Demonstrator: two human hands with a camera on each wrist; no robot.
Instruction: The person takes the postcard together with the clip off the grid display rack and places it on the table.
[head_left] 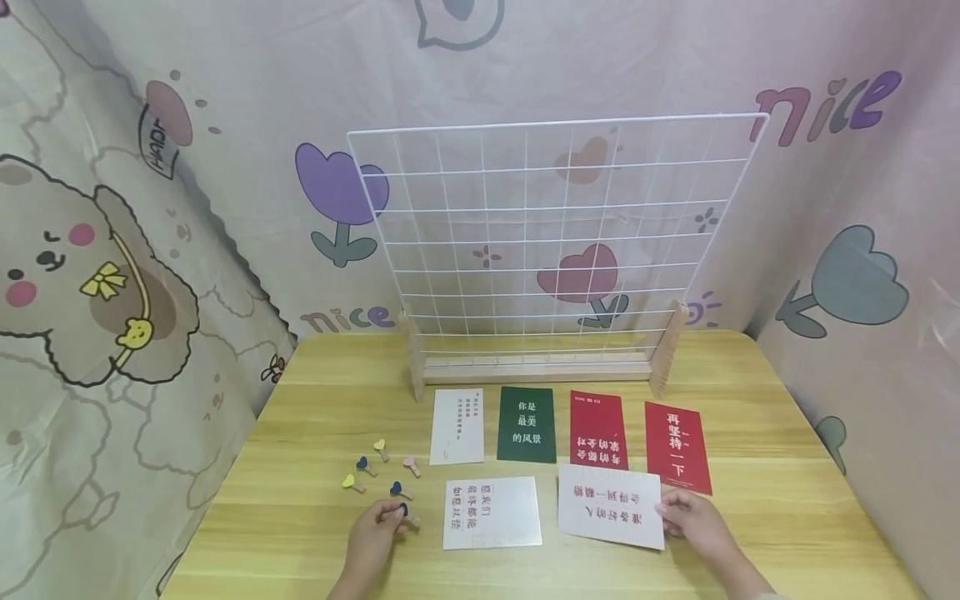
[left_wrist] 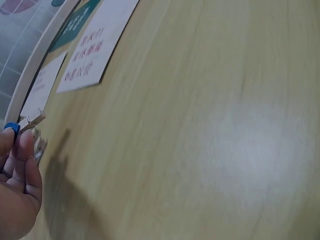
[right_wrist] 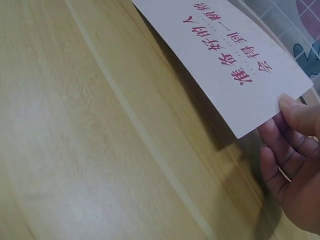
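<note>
My left hand pinches a small wooden clothespin with a blue heart on its end, held a little above the table. Between thumb and fingers, my right hand grips the right edge of a white card with red Chinese writing, upside down in the head view. That card is raised off the table, as its shadow in the right wrist view shows, and it overlaps the lower edge of a red card. Another white card with red writing lies flat between the two hands.
A white wire grid stands upright in a wooden base at the back. Before it lie a white card, a green card and a second red card. Several heart clothespins lie at left.
</note>
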